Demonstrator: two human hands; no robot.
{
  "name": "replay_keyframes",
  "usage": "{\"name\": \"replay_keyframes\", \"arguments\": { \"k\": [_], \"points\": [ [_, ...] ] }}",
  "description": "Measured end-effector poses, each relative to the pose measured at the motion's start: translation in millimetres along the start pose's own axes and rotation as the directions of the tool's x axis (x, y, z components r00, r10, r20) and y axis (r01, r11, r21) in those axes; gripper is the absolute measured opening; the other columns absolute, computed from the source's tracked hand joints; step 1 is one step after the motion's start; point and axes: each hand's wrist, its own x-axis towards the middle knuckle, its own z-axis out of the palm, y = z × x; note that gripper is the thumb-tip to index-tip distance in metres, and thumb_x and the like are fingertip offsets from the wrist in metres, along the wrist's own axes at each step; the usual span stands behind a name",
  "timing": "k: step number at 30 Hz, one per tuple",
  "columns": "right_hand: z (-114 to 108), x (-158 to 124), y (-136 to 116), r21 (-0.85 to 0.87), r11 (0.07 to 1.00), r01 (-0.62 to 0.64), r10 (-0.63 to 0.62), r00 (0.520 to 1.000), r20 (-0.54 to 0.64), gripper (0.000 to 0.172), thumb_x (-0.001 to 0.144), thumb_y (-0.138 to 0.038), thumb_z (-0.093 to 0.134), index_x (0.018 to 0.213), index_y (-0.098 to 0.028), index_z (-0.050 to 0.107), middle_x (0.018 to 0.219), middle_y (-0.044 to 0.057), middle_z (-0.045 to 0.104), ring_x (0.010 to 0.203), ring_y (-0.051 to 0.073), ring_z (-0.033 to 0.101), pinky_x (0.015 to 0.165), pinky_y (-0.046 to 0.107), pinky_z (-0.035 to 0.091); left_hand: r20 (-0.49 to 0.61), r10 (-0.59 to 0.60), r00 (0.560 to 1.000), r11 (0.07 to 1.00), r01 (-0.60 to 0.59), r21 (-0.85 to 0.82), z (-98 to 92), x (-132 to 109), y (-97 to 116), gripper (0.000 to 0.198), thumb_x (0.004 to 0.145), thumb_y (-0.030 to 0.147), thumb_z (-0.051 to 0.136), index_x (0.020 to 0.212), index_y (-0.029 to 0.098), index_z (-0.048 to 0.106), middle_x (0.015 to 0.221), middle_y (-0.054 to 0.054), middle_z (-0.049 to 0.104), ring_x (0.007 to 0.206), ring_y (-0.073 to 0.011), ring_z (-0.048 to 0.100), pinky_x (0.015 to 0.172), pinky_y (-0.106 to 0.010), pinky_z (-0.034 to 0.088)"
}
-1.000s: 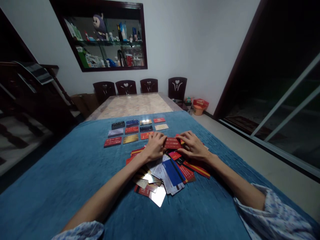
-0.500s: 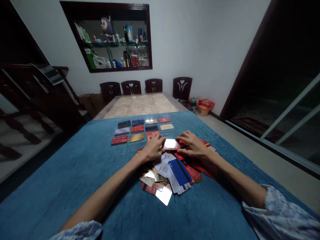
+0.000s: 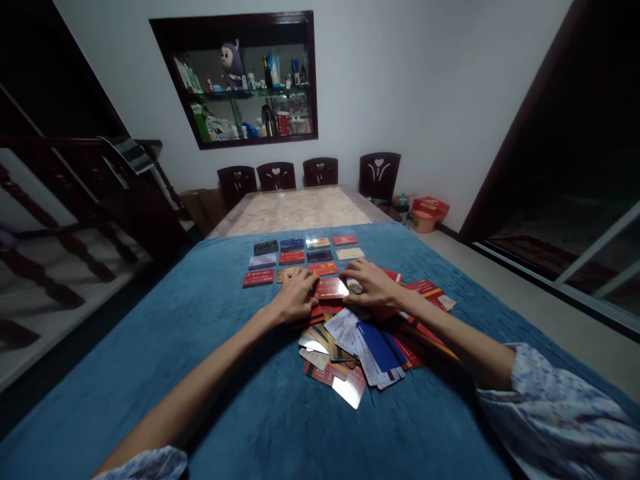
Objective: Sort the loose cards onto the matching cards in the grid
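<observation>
Between my two hands is a small stack of red cards (image 3: 330, 288), its top shiny where light falls on it. My left hand (image 3: 296, 297) grips the stack's left end with curled fingers. At the right end my right hand (image 3: 371, 284) is closed on the same stack, and a white spot shows by its fingers. Beneath and in front lies a loose, fanned pile with a blue card (image 3: 383, 347), pale patterned cards and red ones. Just beyond, sorted card stacks stand in rows, among them a red stack (image 3: 259, 277) and a black stack (image 3: 265, 247).
A blue cloth (image 3: 200, 347) covers the near part of the long table, whose marbled top (image 3: 300, 210) shows farther off. Several dark chairs (image 3: 380, 175) stand at the far end. More red and yellow cards (image 3: 430, 292) lie right of my right hand.
The held stack has come slightly left relative to the rows, tilting so its red printed face shows. My left hand now covers part of the gold stack. The camera view has shifted left.
</observation>
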Motion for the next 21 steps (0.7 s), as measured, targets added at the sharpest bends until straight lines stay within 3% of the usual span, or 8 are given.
{"name": "replay_keyframes", "arguments": {
  "k": [7, 21],
  "points": [
    [13, 39, -17, 0.003, 0.999, 0.033, -0.033, 0.999, 0.033, 0.048, 0.076, -0.046, 0.076, 0.112, -0.015, 0.068, 0.106, 0.013, 0.062, 0.1, 0.027, 0.051, 0.083, 0.038, 0.043, 0.036, -0.077, 0.996, 0.996, 0.076, 0.041, -11.3, -18, -27, 0.046, 0.079, 0.017, 0.063, 0.124, 0.021, 0.056, 0.128, -0.011, 0.056, 0.12, -0.0301, 0.044, 0.1, -0.052, 0.035],
    [25, 109, -64, -0.017, 1.0, -0.025, 0.027, 0.989, 0.144, 0.049, 0.078, -0.051, 0.073, 0.115, -0.019, 0.068, 0.115, 0.013, 0.061, 0.11, 0.03, 0.049, 0.082, 0.037, 0.044, -0.023, -0.179, 0.984, 0.98, 0.181, 0.082, -25.5, -46, -92, 0.05, 0.079, 0.018, 0.063, 0.128, 0.021, 0.057, 0.13, -0.012, 0.056, 0.121, -0.0319, 0.045, 0.099, -0.052, 0.036]
  ]
}}
